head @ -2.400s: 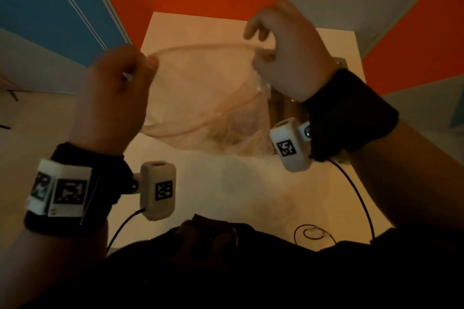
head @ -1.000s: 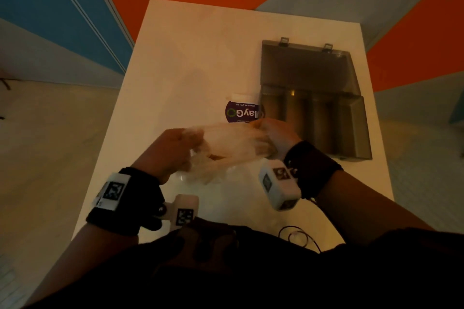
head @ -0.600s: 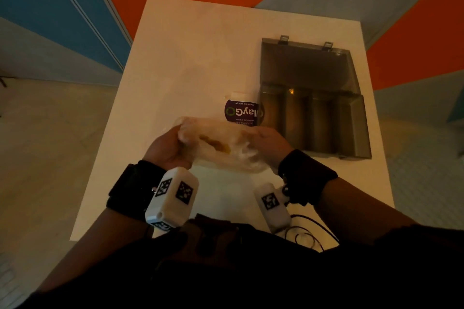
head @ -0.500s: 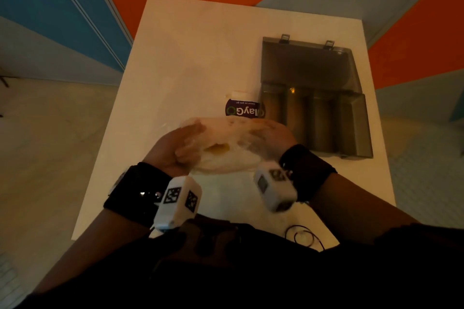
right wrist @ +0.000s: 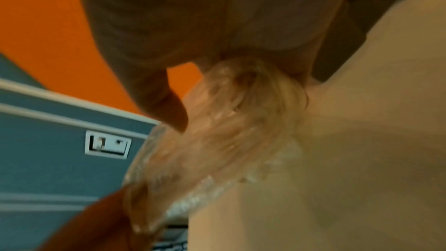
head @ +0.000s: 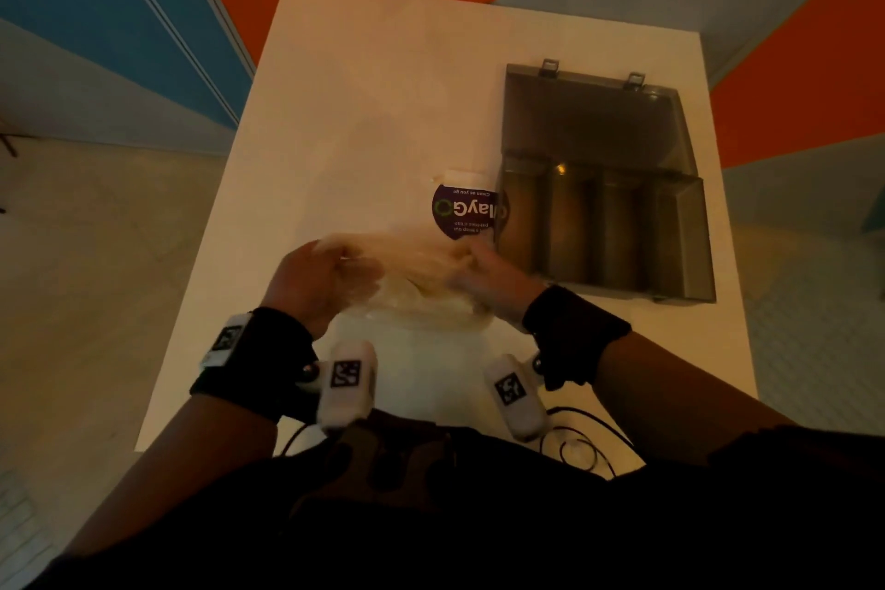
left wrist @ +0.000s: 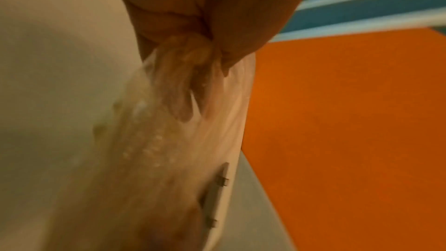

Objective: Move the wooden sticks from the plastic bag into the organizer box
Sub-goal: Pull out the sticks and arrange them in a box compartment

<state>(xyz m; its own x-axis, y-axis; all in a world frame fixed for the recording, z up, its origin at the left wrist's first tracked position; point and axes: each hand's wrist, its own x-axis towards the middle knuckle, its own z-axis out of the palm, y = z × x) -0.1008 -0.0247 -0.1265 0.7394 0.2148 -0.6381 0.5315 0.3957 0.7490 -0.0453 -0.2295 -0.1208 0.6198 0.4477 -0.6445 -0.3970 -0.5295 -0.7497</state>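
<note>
A crumpled clear plastic bag [head: 412, 278] is stretched between my two hands just above the white table [head: 364, 110]. My left hand [head: 318, 278] grips its left end, seen bunched in the fingers in the left wrist view [left wrist: 190, 52]. My right hand [head: 483, 273] grips the right end, also bunched [right wrist: 243, 91]. A yellowish shape shows faintly inside the bag; the wooden sticks cannot be made out. The dark translucent organizer box [head: 603, 225] lies open to the right of my right hand, with several long compartments.
A purple and white packet [head: 467, 206] lies flat against the box's left side, just beyond the bag. Black cables [head: 574, 441] coil at the table's near edge. The far half of the table is bare. Orange and blue floor surrounds the table.
The bag came down from chest height to just above the table and was gathered into a crumpled bundle. Over the last half second both hands shifted slightly while keeping hold.
</note>
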